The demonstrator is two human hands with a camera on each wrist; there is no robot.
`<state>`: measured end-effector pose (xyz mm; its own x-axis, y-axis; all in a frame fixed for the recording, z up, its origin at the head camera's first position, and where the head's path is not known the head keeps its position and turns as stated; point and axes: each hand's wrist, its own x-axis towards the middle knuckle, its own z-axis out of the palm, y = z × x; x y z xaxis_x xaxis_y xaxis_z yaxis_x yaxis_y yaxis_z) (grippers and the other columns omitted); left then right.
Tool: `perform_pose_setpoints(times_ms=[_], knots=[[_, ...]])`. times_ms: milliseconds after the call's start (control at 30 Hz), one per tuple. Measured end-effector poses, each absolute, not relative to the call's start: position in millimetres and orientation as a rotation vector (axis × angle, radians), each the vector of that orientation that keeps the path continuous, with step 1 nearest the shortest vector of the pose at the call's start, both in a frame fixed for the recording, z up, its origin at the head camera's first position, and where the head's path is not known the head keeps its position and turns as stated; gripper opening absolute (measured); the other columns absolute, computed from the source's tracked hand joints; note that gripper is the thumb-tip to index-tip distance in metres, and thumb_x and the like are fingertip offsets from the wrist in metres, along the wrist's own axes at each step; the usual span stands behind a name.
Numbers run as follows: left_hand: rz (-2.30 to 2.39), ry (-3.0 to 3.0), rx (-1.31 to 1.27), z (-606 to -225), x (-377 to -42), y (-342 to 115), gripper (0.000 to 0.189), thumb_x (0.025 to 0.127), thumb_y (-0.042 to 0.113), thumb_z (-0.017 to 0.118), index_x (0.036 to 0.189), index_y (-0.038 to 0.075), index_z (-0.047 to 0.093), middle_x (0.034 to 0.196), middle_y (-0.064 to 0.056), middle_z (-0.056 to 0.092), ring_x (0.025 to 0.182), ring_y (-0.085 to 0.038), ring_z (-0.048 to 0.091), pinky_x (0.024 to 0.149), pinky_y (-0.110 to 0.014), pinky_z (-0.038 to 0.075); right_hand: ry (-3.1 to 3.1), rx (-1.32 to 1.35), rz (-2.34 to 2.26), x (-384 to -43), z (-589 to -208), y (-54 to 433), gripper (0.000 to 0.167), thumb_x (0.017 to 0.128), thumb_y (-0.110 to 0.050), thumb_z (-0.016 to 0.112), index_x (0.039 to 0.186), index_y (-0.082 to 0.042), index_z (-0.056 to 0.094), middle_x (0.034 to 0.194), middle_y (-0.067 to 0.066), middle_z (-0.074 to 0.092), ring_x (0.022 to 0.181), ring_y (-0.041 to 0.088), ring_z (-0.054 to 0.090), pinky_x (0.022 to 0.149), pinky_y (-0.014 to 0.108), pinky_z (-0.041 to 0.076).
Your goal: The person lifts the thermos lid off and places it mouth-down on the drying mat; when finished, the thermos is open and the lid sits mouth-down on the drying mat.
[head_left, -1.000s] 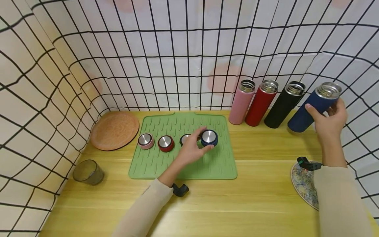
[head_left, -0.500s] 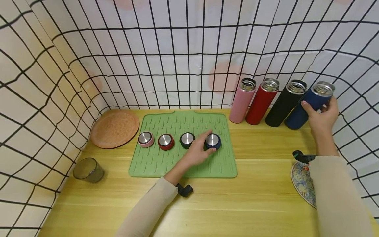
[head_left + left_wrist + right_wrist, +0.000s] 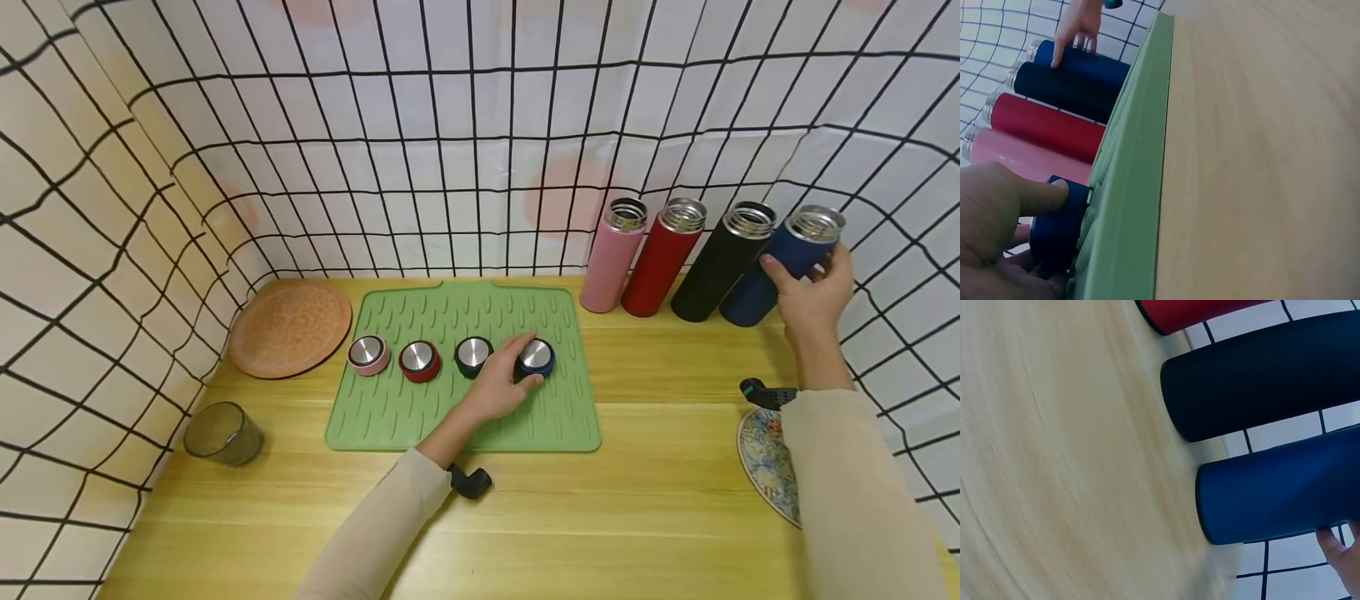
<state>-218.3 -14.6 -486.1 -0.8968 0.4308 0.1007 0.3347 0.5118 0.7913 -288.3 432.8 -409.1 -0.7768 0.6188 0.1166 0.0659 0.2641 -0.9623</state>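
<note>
My left hand pinches a dark blue bottle lid between thumb and fingers; the lid sits on the green drying mat, silver face up. To its left on the mat lie a black lid, a red lid and a pink lid. At the back right, my right hand grips the upper part of a lidless blue thermos bottle, which stands upright on the table. Left of it, in a row, stand open black, red and pink bottles.
A round terracotta-coloured plate lies back left, with a tinted glass in front of it. A patterned round mat is partly under the right sleeve. White grid-patterned walls enclose the wooden table.
The blue bottle moved left and was set down beside the black one, still in my right hand. My left hand lowered the blue lid onto the mat, slightly right, uncovering the black lid.
</note>
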Motion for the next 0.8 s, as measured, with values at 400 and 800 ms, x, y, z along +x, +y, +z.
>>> perform_pose_setpoints(times_ms=[400,800], knots=[[1.335,2.664,0.690,-465.8,-213.7,-30.0,0.075,0.099,0.029,0.070,0.162,0.013,0.032,0.169,-0.011,0.031,0.157,-0.028,0.028,0.127,-0.048,0.028,-1.945,-0.543,1.426,-259.8,-387.8,430.6,0.058,0.100,-0.039,0.063,0.152,-0.031,0.039,0.147,-0.011,0.042,0.134,0.006,0.042,0.113,0.023,0.033],[1.259,2.848,0.665,-415.1,-217.7,-95.8,0.076,0.099,0.039,0.068,0.163,0.026,0.031,0.169,-0.008,0.030,0.152,-0.035,0.036,0.118,-0.062,0.037,-2.089,-0.169,1.133,-230.2,-367.1,373.3,0.050,0.100,-0.034,0.055,0.148,-0.024,0.054,0.147,0.003,0.052,0.126,0.009,0.045,0.100,0.023,0.030]])
